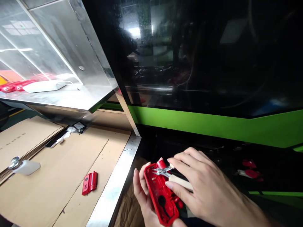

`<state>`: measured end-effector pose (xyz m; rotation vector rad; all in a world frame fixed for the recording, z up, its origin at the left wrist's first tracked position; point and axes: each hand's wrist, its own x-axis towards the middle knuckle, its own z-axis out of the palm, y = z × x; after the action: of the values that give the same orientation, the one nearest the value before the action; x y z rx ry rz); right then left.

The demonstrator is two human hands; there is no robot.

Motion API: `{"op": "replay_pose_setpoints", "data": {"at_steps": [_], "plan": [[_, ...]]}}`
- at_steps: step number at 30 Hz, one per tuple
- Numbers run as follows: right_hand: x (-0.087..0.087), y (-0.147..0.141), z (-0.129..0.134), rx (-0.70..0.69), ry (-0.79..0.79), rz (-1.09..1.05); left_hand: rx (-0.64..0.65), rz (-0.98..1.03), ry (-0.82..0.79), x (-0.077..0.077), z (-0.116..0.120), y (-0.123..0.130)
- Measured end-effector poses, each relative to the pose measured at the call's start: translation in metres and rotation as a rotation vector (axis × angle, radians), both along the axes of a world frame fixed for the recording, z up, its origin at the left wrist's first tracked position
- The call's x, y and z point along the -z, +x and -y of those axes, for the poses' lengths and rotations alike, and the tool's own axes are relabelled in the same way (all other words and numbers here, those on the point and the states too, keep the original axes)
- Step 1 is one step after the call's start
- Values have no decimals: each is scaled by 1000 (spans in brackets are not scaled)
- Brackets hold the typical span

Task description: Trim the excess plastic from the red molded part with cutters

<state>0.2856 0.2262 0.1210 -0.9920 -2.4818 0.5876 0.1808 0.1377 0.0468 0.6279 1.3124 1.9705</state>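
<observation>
My left hand [145,192] is wrapped round a red plastic housing [155,195] from below and the left side. The open inner face of the housing is turned up towards me, with a dark round spot near its lower end. In my right hand [201,179] is a pair of flush cutters [163,171] with cream handles. Their parted jaws lie over the upper end of the housing; whether they touch the plastic I cannot tell. A smaller red plastic part [89,183] rests on the cardboard to the left.
Cardboard [71,167] covers the metal-edged table [118,183]. A white bottle [27,167] and a dark flat object [55,138] lie on it. Above stands a metal shelf [78,97] with red parts. A black and green machine [201,123] fills the right side.
</observation>
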Motion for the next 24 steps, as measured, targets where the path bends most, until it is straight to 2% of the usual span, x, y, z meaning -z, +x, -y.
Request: {"op": "replay_pose_setpoints", "data": {"at_steps": [3,9,14,18,24], "plan": [[2,-2,2,8,-14,8,-61,35,-2,3,-4,7],[6,-5,5,29,28,-16,-144,238,53,1,-7,14],[11,-6,8,46,70,-38,-132,166,77,2,-6,14],[12,-6,8,30,116,-33,-179,94,107,3,-8,14],[13,-7,10,35,95,-35,-190,55,98,-3,-12,21]]}}
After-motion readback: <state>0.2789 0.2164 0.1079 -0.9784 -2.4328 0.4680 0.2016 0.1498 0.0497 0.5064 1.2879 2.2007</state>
